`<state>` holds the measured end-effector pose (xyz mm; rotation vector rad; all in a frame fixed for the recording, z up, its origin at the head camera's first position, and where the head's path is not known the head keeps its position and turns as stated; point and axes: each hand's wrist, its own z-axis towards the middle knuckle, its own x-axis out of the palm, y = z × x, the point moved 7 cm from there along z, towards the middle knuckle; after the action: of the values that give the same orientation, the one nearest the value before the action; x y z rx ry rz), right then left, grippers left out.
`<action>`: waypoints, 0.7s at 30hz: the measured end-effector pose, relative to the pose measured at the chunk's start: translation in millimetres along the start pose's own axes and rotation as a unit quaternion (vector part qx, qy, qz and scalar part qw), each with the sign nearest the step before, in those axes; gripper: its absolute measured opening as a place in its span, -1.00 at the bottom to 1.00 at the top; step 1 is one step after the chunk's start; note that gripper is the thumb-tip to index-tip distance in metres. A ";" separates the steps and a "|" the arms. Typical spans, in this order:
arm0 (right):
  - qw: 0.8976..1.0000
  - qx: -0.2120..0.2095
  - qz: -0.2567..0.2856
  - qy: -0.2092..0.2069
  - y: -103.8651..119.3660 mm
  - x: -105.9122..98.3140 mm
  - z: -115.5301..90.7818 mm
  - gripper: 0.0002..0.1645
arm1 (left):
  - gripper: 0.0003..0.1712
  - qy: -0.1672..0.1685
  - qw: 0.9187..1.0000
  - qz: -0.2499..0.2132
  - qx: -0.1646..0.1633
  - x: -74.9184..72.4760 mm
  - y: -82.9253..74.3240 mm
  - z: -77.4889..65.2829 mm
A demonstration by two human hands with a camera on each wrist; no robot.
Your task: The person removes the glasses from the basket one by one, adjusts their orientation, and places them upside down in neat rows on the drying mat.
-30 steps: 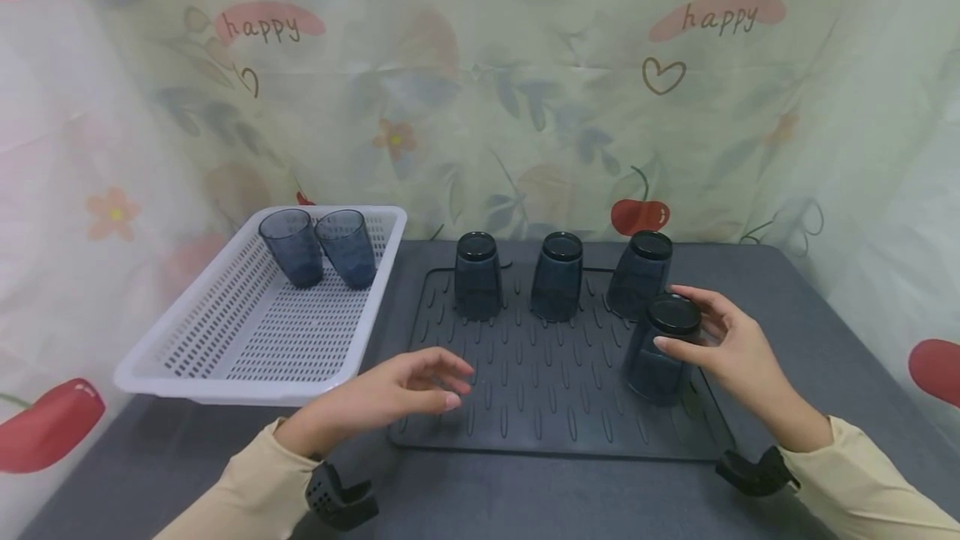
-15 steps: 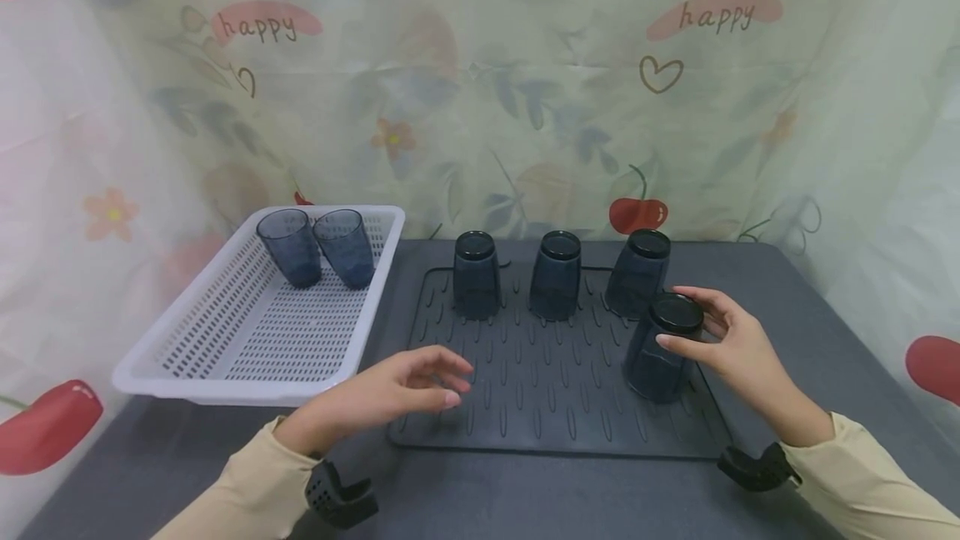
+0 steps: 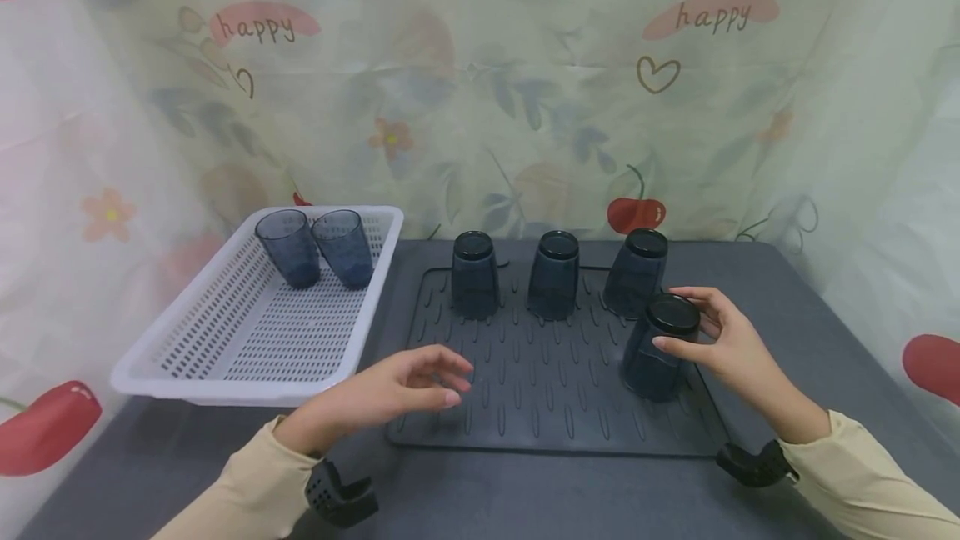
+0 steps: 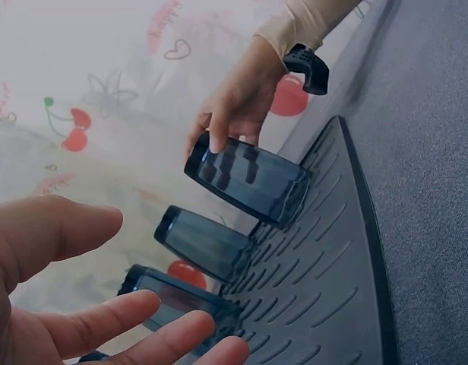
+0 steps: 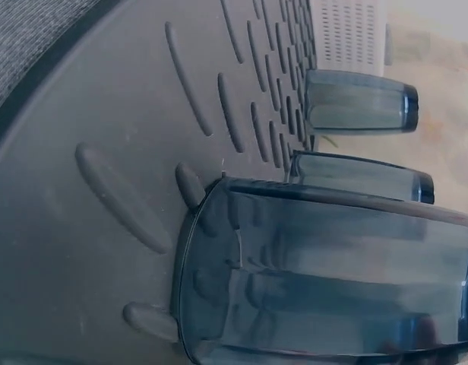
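My right hand (image 3: pixel 723 344) grips an upside-down blue-grey drinking glass (image 3: pixel 654 369) near its base, thumb on the near side and fingers behind. The glass's rim meets the ribbed black drying mat (image 3: pixel 525 407) at its right side; the right wrist view shows the glass wall (image 5: pixel 333 266) close up. Behind stand three more upside-down glasses in a row: a left one (image 3: pixel 476 282), a middle one (image 3: pixel 553 282) and a right one (image 3: pixel 633 277). My left hand (image 3: pixel 401 390) hovers over the mat's front left part, fingers loosely bent, holding nothing.
A white perforated plastic basket (image 3: pixel 225 392) stands left of the mat, with two glasses (image 3: pixel 291 252) leaning upright at its back. The table (image 3: pixel 570 498) is dark grey. A printed curtain (image 3: pixel 480 107) hangs behind and at both sides.
The view has shifted very slightly. Both hands and the gripped glass stay essentially where they were.
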<state>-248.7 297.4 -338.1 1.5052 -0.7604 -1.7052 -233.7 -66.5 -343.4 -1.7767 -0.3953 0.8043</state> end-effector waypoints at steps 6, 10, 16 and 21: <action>1.000 0.000 0.005 -0.002 -5.8 1.7 0.8 -0.11 | -0.55 -0.011 1.000 0.015 0.016 -8.3 -3.8 -3.1; 1.000 -0.004 -0.005 -0.009 -8.0 1.5 0.3 -0.12 | -0.53 -0.027 0.999 0.029 0.029 -20.1 -14.1 -9.1; 1.000 -0.009 0.000 -0.012 -9.3 1.5 0.5 -0.13 | -0.52 -0.082 0.993 0.076 0.031 -50.5 -41.9 -21.3; 1.000 -0.011 0.009 -0.013 -9.8 1.6 0.3 -0.13 | -0.51 -0.141 0.984 0.100 0.042 -85.5 -67.9 -33.1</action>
<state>-250.5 301.6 -347.0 1.4603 -0.7651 -1.7161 -263.8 -118.8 -246.6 -1.6447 -0.3669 1.2058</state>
